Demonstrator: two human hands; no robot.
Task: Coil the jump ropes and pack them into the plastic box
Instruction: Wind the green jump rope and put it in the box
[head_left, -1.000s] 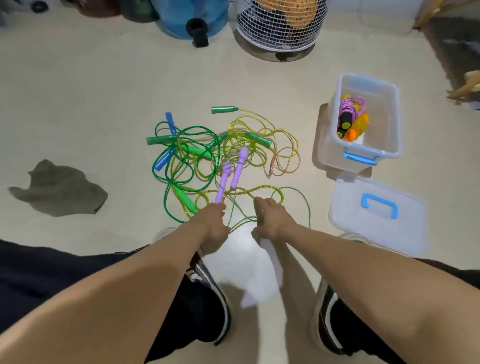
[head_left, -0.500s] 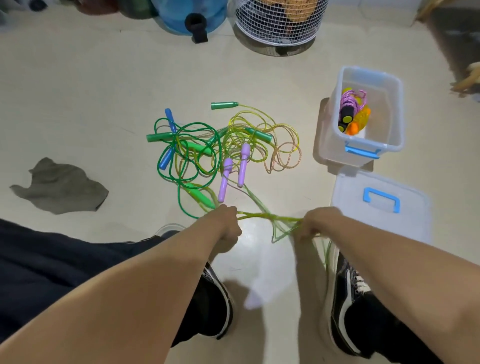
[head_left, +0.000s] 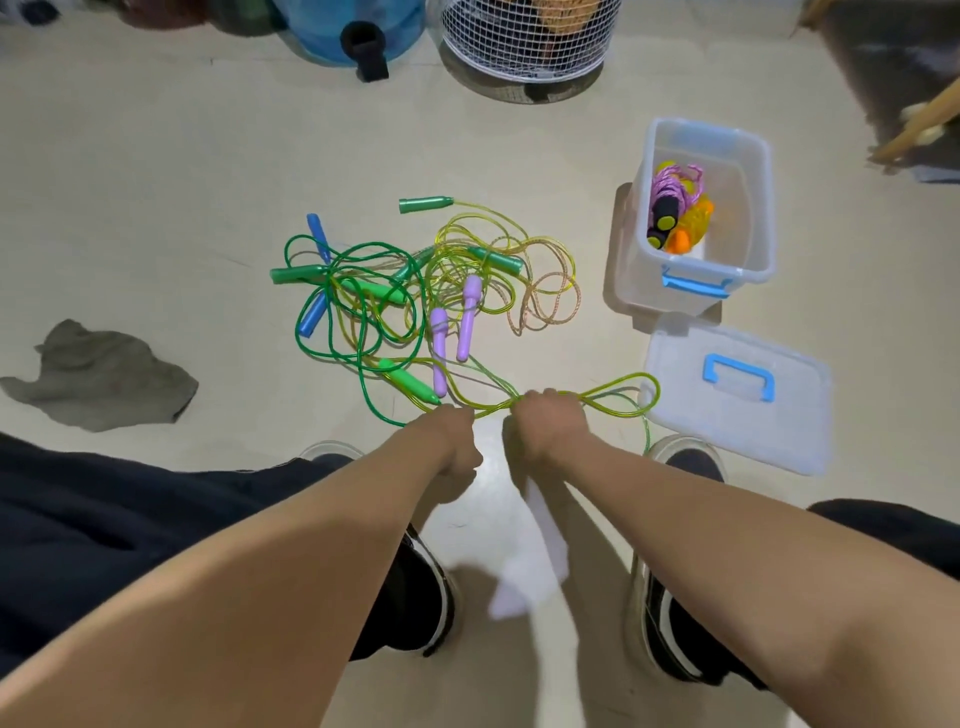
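Note:
A tangle of jump ropes (head_left: 415, 280) lies on the floor ahead, with green, blue and purple handles. The yellow-green rope (head_left: 618, 395) of the two purple handles (head_left: 439, 348) runs toward me. My left hand (head_left: 452, 441) and my right hand (head_left: 550, 431) both grip it, close together, fingers curled. A loop of it sticks out to the right of my right hand, over the edge of the lid. The clear plastic box (head_left: 753, 208) stands open at the right, holding coiled ropes (head_left: 675, 208).
The box's lid (head_left: 743, 400) with a blue handle lies on the floor just right of my hands. A grey cloth (head_left: 98, 379) lies at the left. A wire basket (head_left: 530, 41) and a blue bottle (head_left: 353, 26) stand at the back. My shoes are below my hands.
My right hand pulled out to the right along the rope, then came back beside my left hand, leaving a loop of rope on its right. The purple handles slid slightly.

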